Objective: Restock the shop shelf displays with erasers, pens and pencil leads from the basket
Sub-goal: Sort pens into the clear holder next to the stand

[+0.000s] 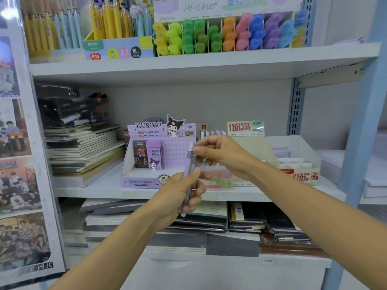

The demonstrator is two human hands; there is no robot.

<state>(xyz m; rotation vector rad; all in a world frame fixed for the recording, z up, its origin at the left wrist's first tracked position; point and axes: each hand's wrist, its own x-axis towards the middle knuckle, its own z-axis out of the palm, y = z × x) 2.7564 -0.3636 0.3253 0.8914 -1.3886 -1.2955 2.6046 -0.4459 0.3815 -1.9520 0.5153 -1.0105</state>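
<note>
Both hands are on it: the left hand (pixel 184 191) is wrapped around the lower barrel of a lilac pen (pixel 189 163), and the right hand (pixel 219 155) pinches the upper end between thumb and fingertips. The pen stands almost upright between them, in the air in front of the middle shelf (pixel 104 190). Just beyond the left hand sits the purple Kuromi display box (pixel 144 182), two lead cases (pixel 154 156) standing inside. Far above the right hand, a row of coloured highlighters (pixel 230 34). Off past the left hand, stacked notebooks (pixel 83 151).
</note>
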